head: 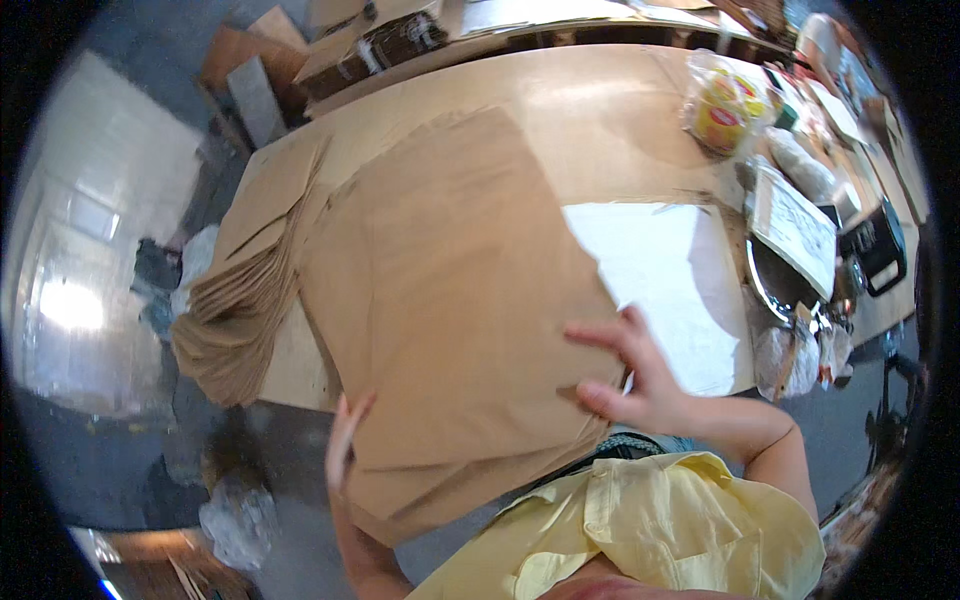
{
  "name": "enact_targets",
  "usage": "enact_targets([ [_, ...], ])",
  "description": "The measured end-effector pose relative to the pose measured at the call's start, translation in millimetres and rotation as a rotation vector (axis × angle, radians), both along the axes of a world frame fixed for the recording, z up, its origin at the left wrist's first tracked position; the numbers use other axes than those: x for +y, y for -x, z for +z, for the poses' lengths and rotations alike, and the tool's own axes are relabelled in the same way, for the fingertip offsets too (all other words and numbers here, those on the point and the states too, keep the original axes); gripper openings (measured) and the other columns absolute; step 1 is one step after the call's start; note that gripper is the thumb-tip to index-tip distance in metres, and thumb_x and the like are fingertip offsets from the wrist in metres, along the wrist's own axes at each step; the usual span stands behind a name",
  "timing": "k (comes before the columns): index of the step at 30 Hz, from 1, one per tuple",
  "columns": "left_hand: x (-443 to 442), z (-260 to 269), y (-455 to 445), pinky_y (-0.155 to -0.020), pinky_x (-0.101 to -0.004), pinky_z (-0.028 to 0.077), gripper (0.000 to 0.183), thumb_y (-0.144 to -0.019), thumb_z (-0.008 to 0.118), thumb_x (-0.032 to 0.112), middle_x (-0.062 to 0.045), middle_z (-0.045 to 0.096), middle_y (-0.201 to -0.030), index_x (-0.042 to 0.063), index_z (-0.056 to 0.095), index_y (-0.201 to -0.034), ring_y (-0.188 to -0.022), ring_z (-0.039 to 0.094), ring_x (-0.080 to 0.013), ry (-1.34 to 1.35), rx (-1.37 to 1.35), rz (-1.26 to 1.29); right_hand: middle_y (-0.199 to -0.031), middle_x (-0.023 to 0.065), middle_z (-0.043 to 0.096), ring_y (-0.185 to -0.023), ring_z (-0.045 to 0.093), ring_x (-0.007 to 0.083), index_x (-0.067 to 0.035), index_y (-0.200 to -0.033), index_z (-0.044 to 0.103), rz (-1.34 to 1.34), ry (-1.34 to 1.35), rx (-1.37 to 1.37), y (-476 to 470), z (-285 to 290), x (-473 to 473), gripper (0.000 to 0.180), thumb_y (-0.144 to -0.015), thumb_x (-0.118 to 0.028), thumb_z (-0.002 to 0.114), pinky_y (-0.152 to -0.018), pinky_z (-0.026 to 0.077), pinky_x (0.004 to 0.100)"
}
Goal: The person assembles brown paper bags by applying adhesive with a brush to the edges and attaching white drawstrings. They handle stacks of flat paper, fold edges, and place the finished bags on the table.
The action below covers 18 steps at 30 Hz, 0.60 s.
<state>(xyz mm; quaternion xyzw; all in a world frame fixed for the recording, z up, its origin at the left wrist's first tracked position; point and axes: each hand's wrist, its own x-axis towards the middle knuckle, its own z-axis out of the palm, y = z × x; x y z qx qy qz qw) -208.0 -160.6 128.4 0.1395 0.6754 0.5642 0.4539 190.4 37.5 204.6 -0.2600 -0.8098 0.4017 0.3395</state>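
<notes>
A stack of large brown kraft paper bags or sheets [465, 300] lies before me, its near end jutting past the table's edge over my lap. My left hand [349, 435] holds the stack's left edge, thumb on top and the other fingers mostly hidden beneath. Over the right edge is my right hand [626, 371], its thumb and forefinger spread apart; whether its lower fingers touch the paper is unclear. A second brown paper pile [247, 300], bent and fanned, hangs over the table's left edge. White sheets [660, 285] lie flat to the right.
On the wooden table [600, 97] stands a plastic-wrapped yellow package [724, 112] at the back right. A framed white panel [791, 225], a black case [874, 244] and plastic bags [786, 360] crowd the right side. Cardboard boxes [367, 60] stand behind. A person [821, 52] is at the far right.
</notes>
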Motion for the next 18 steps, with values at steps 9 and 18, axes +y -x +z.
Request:
enact_targets([
  [9, 8.0, 67.5, -113.8, -0.102, -0.0402, 0.048, 0.059, -0.1, 0.055, 0.045, -0.012, 0.058, -0.138, 0.006, 0.047, -0.144, -0.119, 0.059, -0.0264, -0.191, -0.18, 0.102, -0.113, 0.0164, 0.045, -0.105, 0.045, 0.0274, -0.019, -0.145, 0.05, 0.144, 0.245, 0.097, -7.3, -35.6, -2.5, 0.065, -0.089, -0.04, 0.074, -0.097, 0.041, 0.0374],
  [18, 42.6, 2.7, -108.4, -0.106, -0.043, 0.044, 0.065, -0.1, 0.052, 0.051, -0.012, 0.054, -0.142, 0.007, 0.044, -0.147, -0.126, 0.055, -0.0275, -0.088, -0.184, -0.006, -0.104, 0.0108, 0.064, -0.092, 0.065, 0.0187, -0.005, -0.134, 0.049, -0.406, 1.124, 0.731, -60.1, -161.8, 8.4, 0.039, -0.103, -0.028, 0.05, -0.086, 0.054, 0.035],
])
